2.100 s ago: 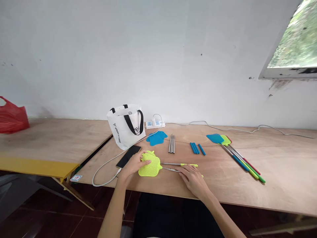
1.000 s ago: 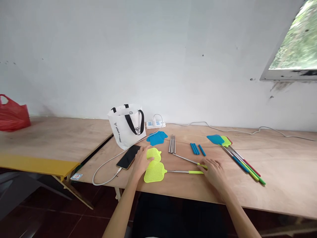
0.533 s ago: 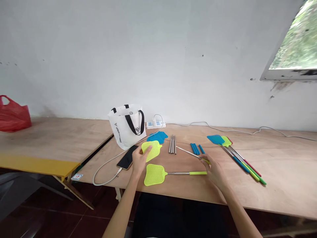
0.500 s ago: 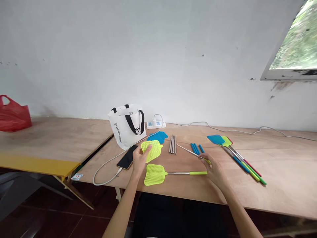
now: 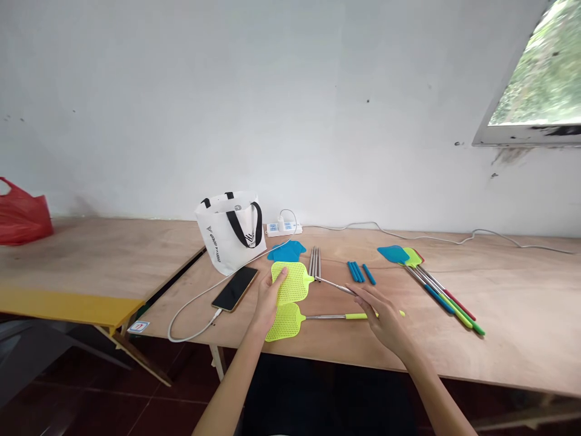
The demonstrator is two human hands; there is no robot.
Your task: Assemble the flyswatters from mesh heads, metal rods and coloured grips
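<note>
The left hand (image 5: 269, 300) is gripping a yellow-green, perforated, rounded-square plastic swatter head (image 5: 296, 284), its thumb lying across the near face. The right hand (image 5: 380, 318) is closing its fingers around a slim silver metal rod (image 5: 338, 286), which is pointing leftward at the head's narrow neck. The rod's tip is sitting right at that neck, though at this scale I cannot tell whether the two are joined or just touching.

Below them, a second yellow-green swatter with a metal shaft and yellow-green grip (image 5: 356, 316) is lying flat on the pale brown wooden table (image 5: 521, 303), the held head partly covering its mesh from this view. Beyond the hands, a row of silver metal tubes (image 5: 315, 261) is resting between some flat blue swatter heads (image 5: 287, 251) and several short blue cylindrical grips (image 5: 356, 272). On the right, a fanned bundle of swatters with blue, yellow-green, green and red handles (image 5: 438, 293) is lying slantwise. A black-screened phone (image 5: 235, 289) is lying left of the left hand, near a white bag with black handles (image 5: 231, 236).
</note>
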